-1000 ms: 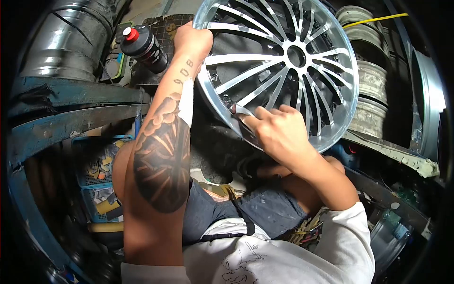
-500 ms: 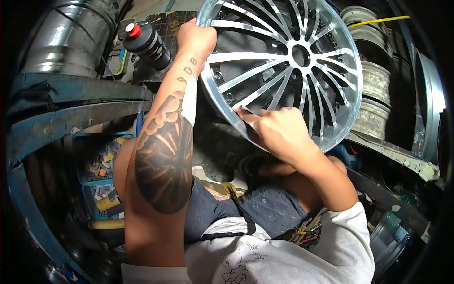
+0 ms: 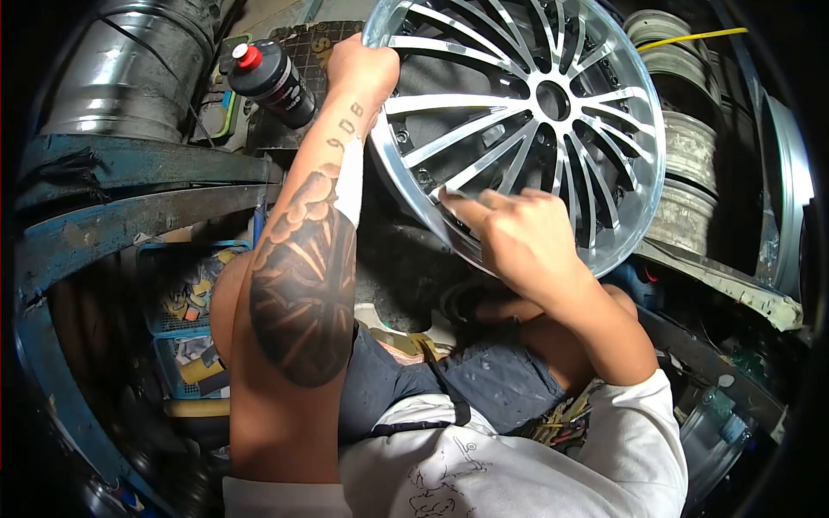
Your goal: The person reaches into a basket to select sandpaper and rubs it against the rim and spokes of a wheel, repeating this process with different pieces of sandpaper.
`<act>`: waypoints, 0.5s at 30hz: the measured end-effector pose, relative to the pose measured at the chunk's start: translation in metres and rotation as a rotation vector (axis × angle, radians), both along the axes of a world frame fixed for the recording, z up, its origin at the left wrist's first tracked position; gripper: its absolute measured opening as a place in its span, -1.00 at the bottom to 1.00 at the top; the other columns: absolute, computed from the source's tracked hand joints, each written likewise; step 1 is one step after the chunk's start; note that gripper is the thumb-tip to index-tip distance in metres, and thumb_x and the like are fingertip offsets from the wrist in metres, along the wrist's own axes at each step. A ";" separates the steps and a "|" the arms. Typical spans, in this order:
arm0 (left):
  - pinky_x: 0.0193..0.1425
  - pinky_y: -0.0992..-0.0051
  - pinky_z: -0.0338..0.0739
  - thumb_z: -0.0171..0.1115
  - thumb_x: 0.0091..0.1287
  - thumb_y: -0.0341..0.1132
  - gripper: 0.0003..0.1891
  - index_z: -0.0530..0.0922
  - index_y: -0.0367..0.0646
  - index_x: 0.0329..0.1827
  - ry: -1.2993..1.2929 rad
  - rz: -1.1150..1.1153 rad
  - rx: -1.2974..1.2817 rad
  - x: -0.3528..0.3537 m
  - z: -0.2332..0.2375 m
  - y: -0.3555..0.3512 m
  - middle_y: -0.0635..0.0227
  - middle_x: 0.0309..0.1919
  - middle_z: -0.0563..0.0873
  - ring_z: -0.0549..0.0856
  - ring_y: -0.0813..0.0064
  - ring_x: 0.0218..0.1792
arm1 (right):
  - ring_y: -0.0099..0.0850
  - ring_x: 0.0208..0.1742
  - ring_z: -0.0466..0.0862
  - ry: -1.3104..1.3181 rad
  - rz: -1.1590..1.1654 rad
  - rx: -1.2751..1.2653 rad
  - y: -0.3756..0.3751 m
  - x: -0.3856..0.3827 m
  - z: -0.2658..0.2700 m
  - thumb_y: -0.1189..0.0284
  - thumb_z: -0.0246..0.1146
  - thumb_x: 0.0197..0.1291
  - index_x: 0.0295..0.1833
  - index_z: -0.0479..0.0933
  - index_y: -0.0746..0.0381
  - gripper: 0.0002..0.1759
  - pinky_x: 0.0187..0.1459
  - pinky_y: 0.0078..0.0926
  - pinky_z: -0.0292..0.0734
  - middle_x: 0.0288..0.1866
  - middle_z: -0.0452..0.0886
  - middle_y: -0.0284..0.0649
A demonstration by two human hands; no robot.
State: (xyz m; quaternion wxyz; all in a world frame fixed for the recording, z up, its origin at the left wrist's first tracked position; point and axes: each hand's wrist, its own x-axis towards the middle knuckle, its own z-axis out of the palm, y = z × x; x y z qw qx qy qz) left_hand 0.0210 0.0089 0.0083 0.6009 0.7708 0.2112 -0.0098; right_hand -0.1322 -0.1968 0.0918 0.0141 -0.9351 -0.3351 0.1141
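Wheel [image 3: 537,105] ahead of you, right of centre on the far side. Your left arm [image 3: 302,285] reaches out nearly straight, left hand [image 3: 363,67] curled tight on the wheel's far-left edge, dark bottle [image 3: 275,86] just left. Your right elbow is bent, right hand [image 3: 528,231] knuckles-up over the near-left edge, index finger [image 3: 465,207] extended at a spoke's outer end; cannot tell whether it pinches anything.

Silver wheel [image 3: 553,74], black red-capped bottle [image 3: 278,85], white shirt [image 3: 544,457]
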 end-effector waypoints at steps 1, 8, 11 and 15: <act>0.08 0.26 0.65 0.16 0.23 -0.47 -0.68 0.79 -0.24 -0.03 0.001 -0.006 -0.030 0.002 -0.003 0.002 0.01 -0.18 0.85 0.85 0.11 -0.09 | -0.19 -0.45 0.76 -0.001 -0.001 0.025 -0.002 0.004 -0.011 0.39 0.28 0.17 0.30 0.74 -0.04 -0.47 -0.32 -0.20 0.67 -0.35 0.75 -0.26; 0.10 0.26 0.65 0.16 0.23 -0.46 -0.67 0.79 -0.22 -0.02 0.016 -0.003 0.004 0.001 -0.002 0.001 -0.03 -0.16 0.86 0.85 0.09 -0.06 | -0.14 -0.43 0.78 0.019 -0.041 0.124 -0.002 0.005 0.000 0.43 0.31 0.16 0.31 0.74 -0.03 -0.46 -0.37 -0.17 0.67 -0.25 0.80 -0.16; 0.12 0.27 0.65 0.15 0.23 -0.46 -0.68 0.80 -0.22 -0.03 0.012 0.006 0.050 0.002 -0.004 0.001 -0.03 -0.16 0.85 0.86 0.11 -0.04 | -0.15 -0.42 0.79 0.058 -0.044 0.019 -0.009 -0.001 -0.006 0.45 0.32 0.14 0.29 0.75 -0.05 -0.45 -0.35 -0.17 0.67 -0.35 0.74 -0.19; 0.12 0.29 0.63 0.13 0.22 -0.46 -0.64 0.81 -0.20 0.00 -0.016 -0.001 -0.040 0.001 -0.004 0.002 -0.01 -0.15 0.86 0.85 0.13 -0.04 | -0.24 -0.42 0.79 -0.040 -0.027 0.106 -0.008 0.008 -0.012 0.40 0.25 0.24 0.30 0.71 -0.02 -0.51 -0.38 -0.17 0.66 -0.28 0.77 -0.24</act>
